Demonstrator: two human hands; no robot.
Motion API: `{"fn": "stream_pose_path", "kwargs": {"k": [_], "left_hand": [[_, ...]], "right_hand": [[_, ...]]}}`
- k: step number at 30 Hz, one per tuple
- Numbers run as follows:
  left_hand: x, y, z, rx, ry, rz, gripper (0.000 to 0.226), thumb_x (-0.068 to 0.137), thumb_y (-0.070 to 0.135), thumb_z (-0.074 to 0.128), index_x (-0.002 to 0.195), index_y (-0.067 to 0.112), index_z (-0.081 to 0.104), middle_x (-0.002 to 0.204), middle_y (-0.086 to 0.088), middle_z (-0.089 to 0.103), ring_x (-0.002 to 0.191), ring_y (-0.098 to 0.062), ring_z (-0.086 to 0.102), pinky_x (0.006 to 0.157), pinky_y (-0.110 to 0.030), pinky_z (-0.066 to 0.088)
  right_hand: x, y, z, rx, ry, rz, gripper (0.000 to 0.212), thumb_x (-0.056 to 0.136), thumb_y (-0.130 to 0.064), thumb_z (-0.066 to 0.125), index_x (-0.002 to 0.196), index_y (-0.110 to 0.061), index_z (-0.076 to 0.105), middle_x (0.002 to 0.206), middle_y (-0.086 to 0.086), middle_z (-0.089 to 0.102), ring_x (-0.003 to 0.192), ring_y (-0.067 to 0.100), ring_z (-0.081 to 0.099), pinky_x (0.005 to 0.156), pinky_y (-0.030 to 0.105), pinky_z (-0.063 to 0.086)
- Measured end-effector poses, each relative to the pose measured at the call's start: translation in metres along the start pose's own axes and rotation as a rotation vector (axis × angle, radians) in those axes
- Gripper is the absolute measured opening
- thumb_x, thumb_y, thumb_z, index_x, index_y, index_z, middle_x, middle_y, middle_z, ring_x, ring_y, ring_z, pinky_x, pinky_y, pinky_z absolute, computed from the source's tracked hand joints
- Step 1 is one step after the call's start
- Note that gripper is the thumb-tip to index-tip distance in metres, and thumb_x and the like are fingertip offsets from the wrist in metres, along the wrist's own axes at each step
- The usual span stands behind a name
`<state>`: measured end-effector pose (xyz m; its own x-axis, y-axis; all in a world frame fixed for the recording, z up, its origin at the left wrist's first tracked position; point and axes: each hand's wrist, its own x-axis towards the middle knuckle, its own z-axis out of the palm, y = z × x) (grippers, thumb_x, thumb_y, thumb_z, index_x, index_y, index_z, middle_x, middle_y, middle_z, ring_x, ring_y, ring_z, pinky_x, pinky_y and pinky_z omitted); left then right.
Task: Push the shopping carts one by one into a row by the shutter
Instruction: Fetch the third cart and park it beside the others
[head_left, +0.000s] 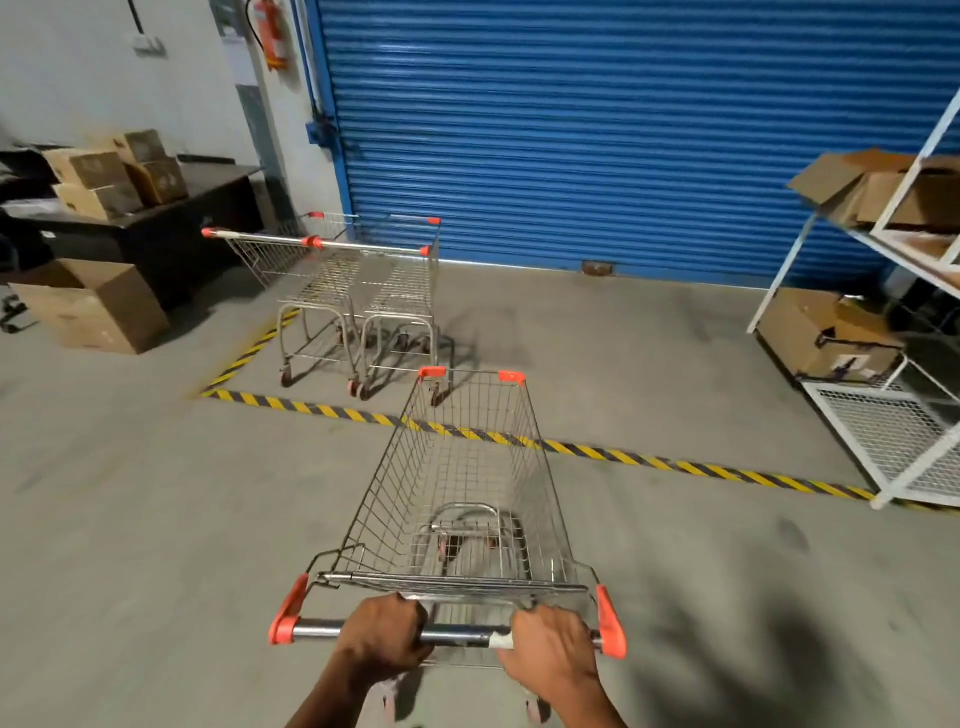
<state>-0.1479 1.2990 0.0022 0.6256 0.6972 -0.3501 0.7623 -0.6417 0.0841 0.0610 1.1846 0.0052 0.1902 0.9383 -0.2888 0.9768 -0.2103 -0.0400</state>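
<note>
An empty wire shopping cart (457, 483) with orange corner caps stands right in front of me, its nose over the yellow-black floor tape (675, 465). My left hand (382, 636) and my right hand (553, 649) both grip its metal handle bar (457, 635). Two more carts stand side by side ahead on the left, one on the left (306, 291) and one on the right (402, 291), close to the blue roller shutter (597, 130).
Cardboard boxes (88, 306) sit on the floor at left beside a dark desk (171, 218) stacked with more boxes. A white metal shelf rack (904, 431) with boxes stands at the right. Bare concrete floor lies between the parked carts and the rack.
</note>
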Motion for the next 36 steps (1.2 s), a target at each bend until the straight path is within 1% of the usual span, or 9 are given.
{"fn": "stream_pose_path", "kwargs": {"k": [4, 7, 10, 12, 20, 24, 29, 32, 36], "left_hand": [[0.064, -0.034, -0.027, 0.012, 0.021, 0.026, 0.048, 0.085, 0.060, 0.043, 0.100, 0.021, 0.067, 0.095, -0.003, 0.073, 0.089, -0.025, 0.069, 0.077, -0.034, 0.052], [0.113, -0.053, -0.048, 0.002, 0.000, 0.063, 0.047, 0.087, 0.059, 0.046, 0.102, 0.020, 0.068, 0.097, -0.004, 0.073, 0.089, -0.025, 0.069, 0.077, -0.034, 0.052], [0.154, -0.070, -0.065, -0.037, -0.017, 0.079, 0.047, 0.086, 0.060, 0.045, 0.100, 0.021, 0.069, 0.093, -0.001, 0.073, 0.085, -0.022, 0.069, 0.076, -0.031, 0.052], [0.182, -0.082, -0.076, -0.036, -0.029, 0.097, 0.047, 0.087, 0.059, 0.046, 0.102, 0.021, 0.069, 0.094, -0.001, 0.072, 0.085, -0.022, 0.069, 0.077, -0.032, 0.053], [0.302, -0.122, -0.117, -0.010, -0.034, 0.138, 0.045, 0.089, 0.058, 0.047, 0.104, 0.022, 0.069, 0.093, -0.001, 0.072, 0.083, -0.021, 0.068, 0.076, -0.031, 0.053], [0.373, -0.145, -0.140, 0.019, -0.024, 0.137, 0.048, 0.087, 0.064, 0.049, 0.102, 0.022, 0.068, 0.095, -0.003, 0.072, 0.088, -0.026, 0.069, 0.077, -0.034, 0.053], [0.467, -0.173, -0.179, 0.022, -0.019, 0.125, 0.049, 0.086, 0.064, 0.049, 0.104, 0.022, 0.067, 0.099, -0.003, 0.072, 0.092, -0.026, 0.068, 0.079, -0.034, 0.051], [0.522, -0.187, -0.199, 0.043, -0.016, 0.113, 0.052, 0.086, 0.065, 0.047, 0.107, 0.022, 0.067, 0.103, -0.005, 0.072, 0.096, -0.027, 0.067, 0.081, -0.035, 0.052], [0.590, -0.196, -0.228, 0.048, -0.015, 0.108, 0.051, 0.086, 0.061, 0.046, 0.109, 0.020, 0.066, 0.106, -0.006, 0.071, 0.099, -0.028, 0.066, 0.084, -0.037, 0.051]], "right_hand": [[0.069, 0.001, -0.024, -0.013, 0.004, 0.014, 0.029, 0.095, -0.042, 0.052, 0.108, -0.022, 0.069, 0.100, 0.005, 0.073, 0.091, 0.028, 0.071, 0.081, 0.037, 0.049], [0.120, 0.008, -0.040, -0.011, 0.011, 0.022, 0.037, 0.093, -0.050, 0.053, 0.114, -0.023, 0.068, 0.104, 0.004, 0.072, 0.094, 0.027, 0.070, 0.084, 0.037, 0.049], [0.167, 0.015, -0.051, -0.013, 0.023, 0.036, 0.049, 0.087, -0.056, 0.049, 0.124, -0.029, 0.067, 0.100, 0.000, 0.073, 0.091, 0.025, 0.071, 0.085, 0.038, 0.052], [0.197, 0.019, -0.059, -0.035, 0.027, 0.034, 0.052, 0.087, -0.058, 0.046, 0.128, -0.031, 0.066, 0.098, 0.000, 0.073, 0.091, 0.026, 0.071, 0.084, 0.038, 0.052], [0.317, 0.041, -0.096, -0.058, 0.002, 0.066, 0.048, 0.087, -0.061, 0.049, 0.112, -0.027, 0.070, 0.093, 0.002, 0.074, 0.088, 0.028, 0.072, 0.078, 0.037, 0.052], [0.388, 0.057, -0.119, -0.053, -0.004, 0.087, 0.040, 0.091, -0.054, 0.050, 0.101, -0.022, 0.072, 0.087, 0.001, 0.070, 0.083, 0.025, 0.071, 0.076, 0.035, 0.052], [0.486, 0.076, -0.141, -0.029, 0.006, 0.107, 0.041, 0.091, -0.054, 0.051, 0.104, -0.021, 0.070, 0.096, 0.002, 0.073, 0.087, 0.026, 0.070, 0.077, 0.035, 0.050], [0.541, 0.089, -0.159, 0.005, -0.029, 0.124, 0.039, 0.092, -0.054, 0.051, 0.105, -0.022, 0.070, 0.095, 0.000, 0.071, 0.090, 0.025, 0.070, 0.081, 0.035, 0.050], [0.611, 0.116, -0.178, 0.030, -0.020, 0.109, 0.045, 0.091, -0.056, 0.043, 0.104, -0.022, 0.069, 0.096, 0.000, 0.071, 0.087, 0.025, 0.068, 0.083, 0.038, 0.051]]}}
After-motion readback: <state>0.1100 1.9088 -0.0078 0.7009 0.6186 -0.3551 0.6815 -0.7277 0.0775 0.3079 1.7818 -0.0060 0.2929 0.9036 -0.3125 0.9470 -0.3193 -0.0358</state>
